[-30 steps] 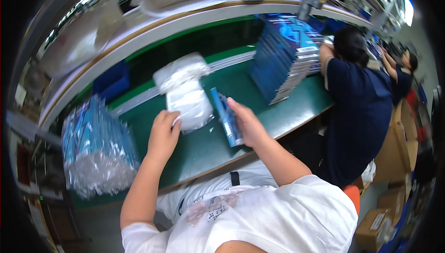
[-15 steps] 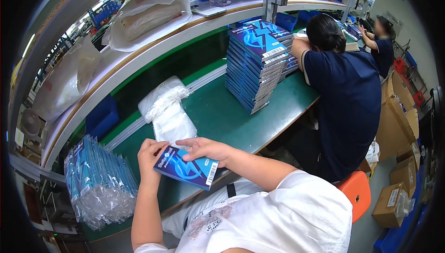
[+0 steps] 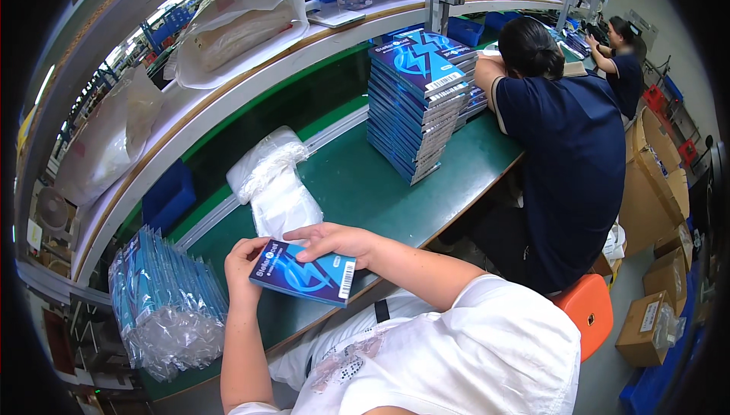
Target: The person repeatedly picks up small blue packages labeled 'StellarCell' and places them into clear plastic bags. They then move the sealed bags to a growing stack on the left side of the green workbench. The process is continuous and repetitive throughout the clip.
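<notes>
Between my hands, over the front edge of the table, is a flat blue box (image 3: 308, 274) with a lightning design and a barcode. My left hand (image 3: 245, 259) grips its left end. My right hand (image 3: 334, 244) holds it from the far side, with the thumb on the top face. Just beyond lies a pile of clear plastic bags (image 3: 281, 187). To the left, several similar boxes in clear bags (image 3: 167, 301) stand in a row. A tall stack of unbagged blue boxes (image 3: 414, 103) rises at the far right of the table.
The green table (image 3: 357, 187) runs away to the right, where a person in a dark shirt (image 3: 566, 164) leans on it from an orange stool (image 3: 585, 312). A shelf above carries large white bags (image 3: 236, 31). A blue bin (image 3: 169, 194) sits below it. Cardboard boxes (image 3: 650, 312) stand on the floor.
The box has shifted very slightly and lies a little flatter in my hands, which keep their hold. At the far right, the distant person's head has turned.
</notes>
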The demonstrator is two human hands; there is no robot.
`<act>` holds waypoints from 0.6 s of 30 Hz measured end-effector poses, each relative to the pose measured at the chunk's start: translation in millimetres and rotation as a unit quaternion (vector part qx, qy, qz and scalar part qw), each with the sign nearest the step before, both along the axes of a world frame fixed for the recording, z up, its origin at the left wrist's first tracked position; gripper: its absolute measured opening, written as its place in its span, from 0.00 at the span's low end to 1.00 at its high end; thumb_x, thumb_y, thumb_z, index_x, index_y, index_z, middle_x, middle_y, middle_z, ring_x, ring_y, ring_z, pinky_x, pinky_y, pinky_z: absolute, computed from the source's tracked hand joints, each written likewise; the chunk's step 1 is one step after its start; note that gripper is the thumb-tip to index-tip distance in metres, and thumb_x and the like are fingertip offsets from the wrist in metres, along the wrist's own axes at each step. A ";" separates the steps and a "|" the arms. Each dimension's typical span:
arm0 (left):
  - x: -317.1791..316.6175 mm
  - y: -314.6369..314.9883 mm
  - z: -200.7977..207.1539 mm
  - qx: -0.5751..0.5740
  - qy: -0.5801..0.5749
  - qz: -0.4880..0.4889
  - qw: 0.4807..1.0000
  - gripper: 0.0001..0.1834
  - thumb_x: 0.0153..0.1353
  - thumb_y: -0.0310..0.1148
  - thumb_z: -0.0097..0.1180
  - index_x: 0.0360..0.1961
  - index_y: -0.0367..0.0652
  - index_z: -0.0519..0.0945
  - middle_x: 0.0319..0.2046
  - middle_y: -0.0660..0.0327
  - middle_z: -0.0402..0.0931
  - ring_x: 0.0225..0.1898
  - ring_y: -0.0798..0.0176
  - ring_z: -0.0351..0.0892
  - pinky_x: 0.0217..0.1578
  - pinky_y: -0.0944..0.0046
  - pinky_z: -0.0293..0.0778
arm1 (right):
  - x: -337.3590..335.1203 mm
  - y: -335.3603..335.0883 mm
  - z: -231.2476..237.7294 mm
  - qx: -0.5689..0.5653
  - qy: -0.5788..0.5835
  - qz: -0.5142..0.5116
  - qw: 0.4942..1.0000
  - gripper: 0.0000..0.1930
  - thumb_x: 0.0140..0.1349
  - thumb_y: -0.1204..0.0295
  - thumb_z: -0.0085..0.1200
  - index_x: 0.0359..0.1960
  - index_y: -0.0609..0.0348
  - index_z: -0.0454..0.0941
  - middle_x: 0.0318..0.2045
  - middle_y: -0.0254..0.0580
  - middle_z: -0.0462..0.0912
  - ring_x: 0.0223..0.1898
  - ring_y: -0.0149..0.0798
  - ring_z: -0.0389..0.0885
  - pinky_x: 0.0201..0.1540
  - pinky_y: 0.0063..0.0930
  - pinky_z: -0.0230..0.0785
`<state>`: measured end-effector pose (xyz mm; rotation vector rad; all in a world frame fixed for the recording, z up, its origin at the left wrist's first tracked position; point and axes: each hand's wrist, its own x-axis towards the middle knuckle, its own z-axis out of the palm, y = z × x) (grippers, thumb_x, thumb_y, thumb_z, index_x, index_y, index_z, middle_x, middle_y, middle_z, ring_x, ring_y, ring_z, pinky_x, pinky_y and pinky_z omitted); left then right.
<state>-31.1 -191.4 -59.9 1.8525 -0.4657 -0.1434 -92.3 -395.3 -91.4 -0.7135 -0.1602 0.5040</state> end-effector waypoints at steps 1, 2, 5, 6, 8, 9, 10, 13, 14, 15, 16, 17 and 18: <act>1.4 1.3 0.0 0.025 -0.025 -0.005 0.999 0.05 0.55 0.23 0.59 0.32 0.32 0.82 0.28 0.64 0.76 0.31 0.72 0.75 0.34 0.74 0.69 | 2.5 3.8 2.6 0.001 0.001 -0.010 1.000 0.36 0.55 0.77 0.58 0.63 0.75 0.53 0.48 0.52 0.77 0.41 0.34 0.82 0.44 0.26 0.76; 2.5 2.5 0.1 0.051 -0.051 -0.010 0.997 0.05 0.56 0.23 0.59 0.32 0.32 0.82 0.28 0.64 0.76 0.31 0.72 0.75 0.34 0.75 0.69 | 3.7 3.3 2.8 0.001 0.003 -0.016 1.000 0.35 0.55 0.77 0.58 0.63 0.75 0.55 0.48 0.52 0.77 0.41 0.34 0.82 0.43 0.26 0.76; 1.1 9.1 5.2 0.003 0.078 0.073 0.994 0.05 0.58 0.25 0.57 0.33 0.35 0.82 0.29 0.64 0.78 0.30 0.74 0.75 0.30 0.75 0.69 | 4.8 -3.3 4.4 -0.019 0.004 -0.027 0.999 0.30 0.55 0.78 0.57 0.59 0.75 0.61 0.47 0.49 0.78 0.39 0.33 0.82 0.43 0.25 0.77; -0.5 8.8 7.1 -0.039 0.149 0.097 0.983 0.05 0.59 0.25 0.57 0.34 0.36 0.82 0.29 0.63 0.78 0.30 0.75 0.75 0.29 0.75 0.70 | 2.2 -7.5 3.1 -0.022 -0.002 -0.010 1.000 0.30 0.56 0.78 0.57 0.60 0.75 0.60 0.46 0.49 0.78 0.40 0.33 0.82 0.43 0.25 0.76; -4.9 10.1 13.2 -0.082 0.186 0.076 0.976 0.07 0.59 0.26 0.57 0.38 0.37 0.81 0.29 0.64 0.78 0.29 0.76 0.75 0.29 0.77 0.70 | 0.1 -13.7 -0.3 -0.029 -0.015 0.024 0.999 0.31 0.57 0.79 0.56 0.62 0.74 0.58 0.45 0.49 0.79 0.41 0.34 0.82 0.44 0.25 0.76; -9.4 9.0 17.4 -0.086 0.195 0.065 0.975 0.07 0.59 0.26 0.57 0.39 0.37 0.81 0.29 0.64 0.78 0.30 0.76 0.75 0.29 0.78 0.71 | -0.3 -11.0 -2.8 -0.062 -0.009 0.003 0.998 0.32 0.56 0.79 0.57 0.62 0.75 0.57 0.45 0.50 0.79 0.39 0.33 0.82 0.43 0.24 0.76; -11.9 7.4 18.4 -0.091 0.204 0.055 0.973 0.08 0.59 0.26 0.57 0.40 0.37 0.81 0.29 0.64 0.78 0.30 0.76 0.75 0.29 0.78 0.71 | -0.6 -10.1 -3.1 -0.084 -0.018 -0.011 0.996 0.33 0.56 0.79 0.57 0.62 0.76 0.57 0.45 0.50 0.79 0.39 0.33 0.82 0.43 0.24 0.76; -5.9 12.7 13.4 -0.012 0.162 0.027 0.986 0.08 0.59 0.23 0.55 0.40 0.35 0.80 0.30 0.63 0.79 0.31 0.73 0.77 0.32 0.74 0.75 | -1.8 -7.4 4.8 -0.143 -0.037 -0.052 0.988 0.32 0.56 0.80 0.57 0.61 0.76 0.58 0.47 0.52 0.78 0.41 0.33 0.81 0.44 0.24 0.74; -4.8 12.5 12.6 0.009 0.150 0.022 0.988 0.09 0.59 0.23 0.54 0.40 0.34 0.80 0.30 0.62 0.79 0.31 0.72 0.78 0.33 0.73 0.76 | -1.6 -6.6 2.9 -0.142 -0.043 -0.076 0.986 0.32 0.56 0.80 0.56 0.62 0.76 0.58 0.47 0.52 0.78 0.43 0.33 0.80 0.45 0.24 0.73; -3.7 13.0 13.3 0.018 0.128 0.017 0.991 0.09 0.59 0.22 0.54 0.41 0.34 0.80 0.30 0.62 0.78 0.31 0.72 0.78 0.33 0.72 0.77 | -0.5 -4.1 -0.5 -0.136 -0.051 -0.101 0.984 0.31 0.56 0.80 0.56 0.62 0.76 0.58 0.48 0.51 0.78 0.44 0.33 0.79 0.47 0.24 0.72; -3.5 13.6 13.3 0.026 0.106 0.011 0.994 0.09 0.59 0.22 0.53 0.41 0.33 0.80 0.29 0.62 0.78 0.30 0.71 0.78 0.33 0.71 0.77 | -0.4 -1.4 -3.0 -0.131 -0.059 -0.126 0.981 0.31 0.56 0.81 0.56 0.62 0.76 0.58 0.48 0.50 0.77 0.45 0.33 0.78 0.48 0.24 0.72; -4.1 14.1 13.7 0.035 0.084 0.005 0.996 0.09 0.59 0.21 0.52 0.41 0.33 0.80 0.28 0.62 0.78 0.29 0.71 0.78 0.33 0.71 0.77 | -1.3 1.4 -4.3 -0.133 -0.066 -0.144 0.978 0.30 0.57 0.81 0.55 0.61 0.76 0.58 0.48 0.50 0.77 0.45 0.32 0.78 0.49 0.24 0.71; -6.4 12.9 13.9 0.059 0.075 0.000 0.995 0.11 0.59 0.20 0.51 0.43 0.31 0.79 0.26 0.61 0.77 0.27 0.69 0.78 0.32 0.70 0.77 | -2.0 4.2 -6.1 -0.135 -0.073 -0.161 0.975 0.30 0.57 0.81 0.55 0.61 0.75 0.59 0.48 0.49 0.77 0.46 0.32 0.77 0.49 0.24 0.70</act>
